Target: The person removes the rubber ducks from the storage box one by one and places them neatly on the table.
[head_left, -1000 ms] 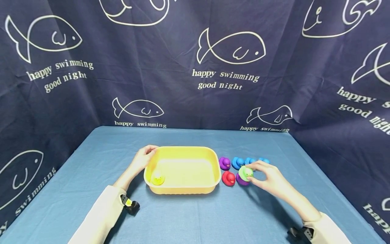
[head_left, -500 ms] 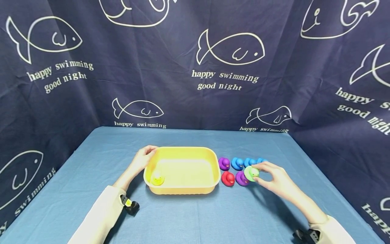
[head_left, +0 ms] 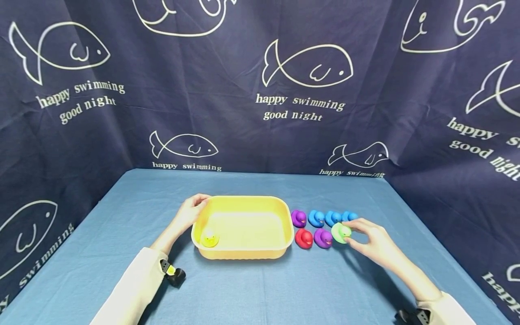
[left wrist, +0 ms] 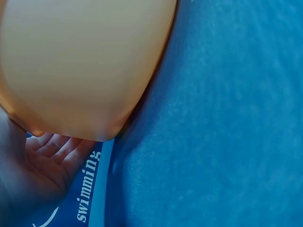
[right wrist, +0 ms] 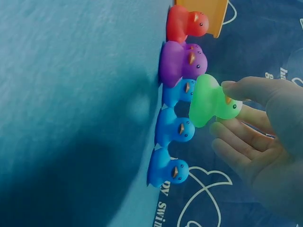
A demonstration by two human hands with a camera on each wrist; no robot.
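Observation:
My right hand (head_left: 375, 243) pinches a light green rubber duck (head_left: 340, 233) between thumb and fingers. In the right wrist view the green duck (right wrist: 204, 101) hangs slightly off the blue cloth, its base apart from the surface. Just left of it in the head view sit a purple duck (head_left: 322, 238) and a red duck (head_left: 304, 238). Behind these, a second purple duck (head_left: 298, 218) and three blue ducks (head_left: 333, 218) form a back row. At the far left corner of a yellow tub (head_left: 243, 254), my left hand (head_left: 190, 211) grips the rim. A yellow duck (head_left: 209, 238) lies inside the tub.
Blue cloth (head_left: 252, 289) covers the table. Dark blue curtains (head_left: 243, 149) with white fish drawings and lettering enclose its back and sides. Black wrist cameras (head_left: 176, 276) sit at both sleeves.
My right hand has carried the green duck rightward, from over the front purple duck to that duck's right side. My left hand and the tub stay put.

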